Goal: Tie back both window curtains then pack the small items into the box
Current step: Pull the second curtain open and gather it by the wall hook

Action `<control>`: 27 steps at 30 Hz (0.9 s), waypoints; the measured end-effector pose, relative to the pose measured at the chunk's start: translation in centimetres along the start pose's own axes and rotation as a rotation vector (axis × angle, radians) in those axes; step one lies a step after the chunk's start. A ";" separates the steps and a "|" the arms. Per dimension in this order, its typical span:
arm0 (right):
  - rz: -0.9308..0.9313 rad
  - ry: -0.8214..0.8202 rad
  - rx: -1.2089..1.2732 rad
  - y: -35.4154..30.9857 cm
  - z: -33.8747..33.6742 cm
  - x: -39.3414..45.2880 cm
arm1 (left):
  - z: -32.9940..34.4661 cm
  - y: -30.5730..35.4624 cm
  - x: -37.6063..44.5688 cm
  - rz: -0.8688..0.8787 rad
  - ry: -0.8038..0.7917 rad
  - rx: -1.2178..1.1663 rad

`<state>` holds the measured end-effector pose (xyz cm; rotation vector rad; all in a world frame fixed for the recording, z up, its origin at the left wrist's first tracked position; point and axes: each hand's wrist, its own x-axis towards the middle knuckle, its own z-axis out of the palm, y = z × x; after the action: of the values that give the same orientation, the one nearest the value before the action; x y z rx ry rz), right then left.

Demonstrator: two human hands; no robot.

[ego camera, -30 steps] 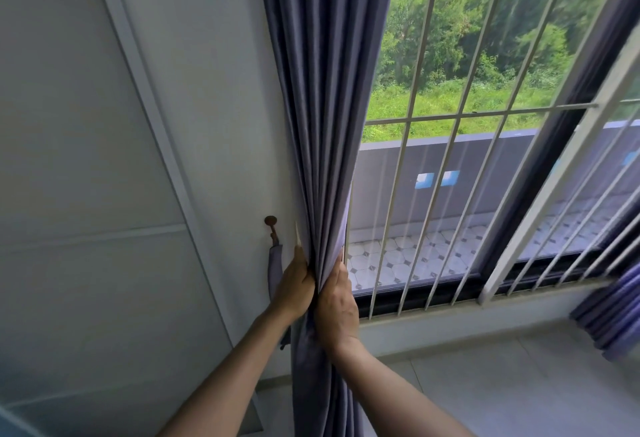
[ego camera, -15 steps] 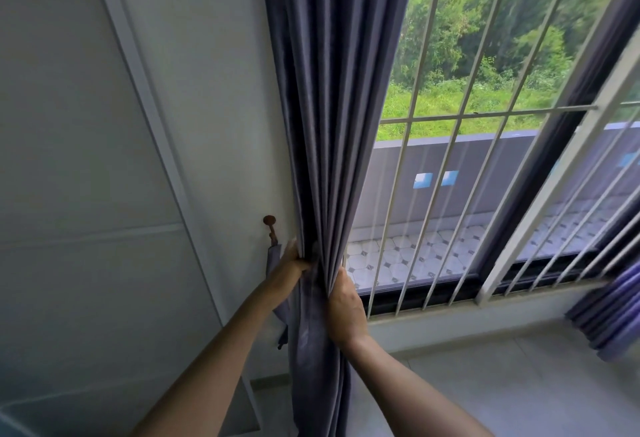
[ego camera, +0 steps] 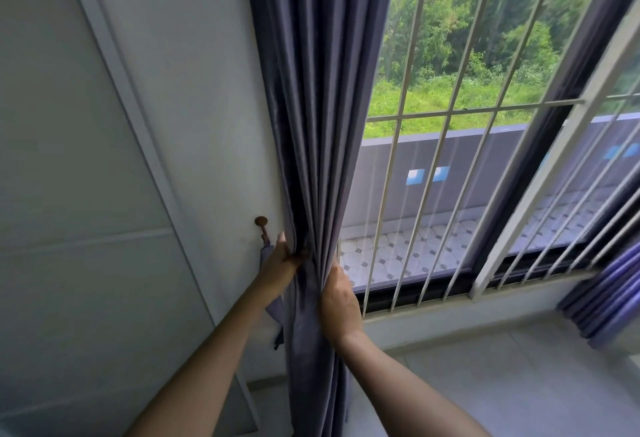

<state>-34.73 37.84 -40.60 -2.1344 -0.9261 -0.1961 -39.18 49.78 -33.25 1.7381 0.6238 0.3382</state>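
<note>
Grey curtain [ego camera: 311, 125], bunched between both sets of fingers beside the window bars [ego camera: 401, 146]. Left hand [ego camera: 282, 265] curled round its wall-side edge, right hand [ego camera: 337, 301] clutching the window-side folds. Just beyond the left fingertips: wall hook [ego camera: 261, 221] with hanging tieback [ego camera: 273, 308].

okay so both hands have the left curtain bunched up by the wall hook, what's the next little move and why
Probably free the left hand to fetch the tieback strap hanging from the hook, while the right hand holds the gathered curtain. The folds are bunched, yet nothing wraps them.
</note>
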 end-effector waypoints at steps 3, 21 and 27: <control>0.015 0.051 -0.067 -0.1 0.7 0.0 | 0.1 -0.9 -0.4 0.040 0.064 0.175; 0.008 0.013 -0.118 -0.6 2.0 -2.5 | 2.1 -2.0 -4.7 0.238 0.216 0.237; 0.055 -0.064 -0.239 -0.6 2.5 -2.3 | 2.8 -1.9 -3.6 0.212 0.207 0.196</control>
<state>-37.17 38.60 -42.89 -2.3958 -0.9176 -0.2212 -41.11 45.79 -35.46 1.9789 0.6386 0.6286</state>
